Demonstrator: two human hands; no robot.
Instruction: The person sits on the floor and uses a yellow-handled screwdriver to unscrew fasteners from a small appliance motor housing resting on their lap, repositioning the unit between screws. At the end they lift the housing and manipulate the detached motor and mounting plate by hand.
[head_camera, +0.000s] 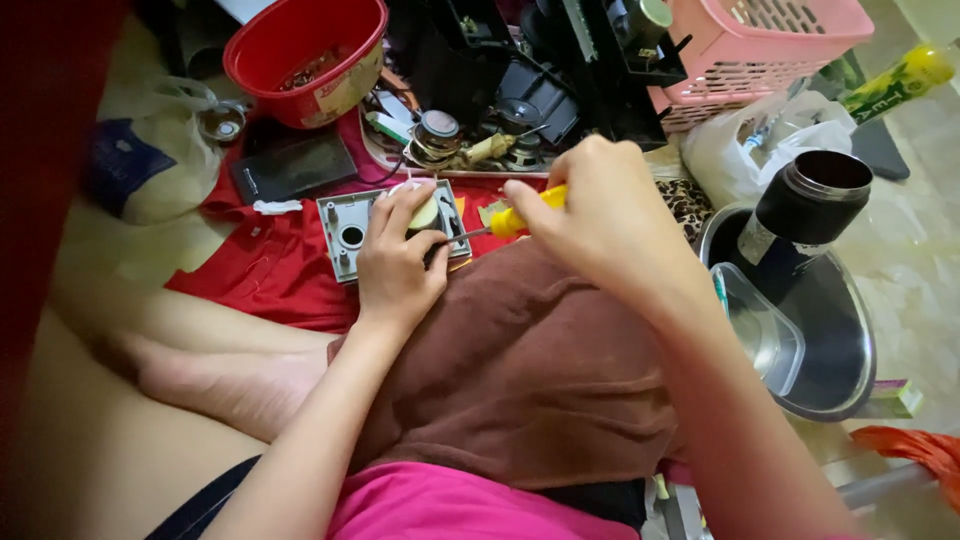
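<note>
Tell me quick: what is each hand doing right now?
Left hand: fingers pressing a small round part onto the grey panel.
Right hand: closed around a yellow-handled screwdriver.

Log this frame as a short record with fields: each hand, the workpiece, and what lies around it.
left hand: left hand presses a pale round part onto the grey panel
right hand: right hand grips a yellow-handled screwdriver, tip toward the panel
support: brown cloth over the lap, panel at its far edge
behind: red bowl, pink basket
right side: black flask in a metal basin
</note>
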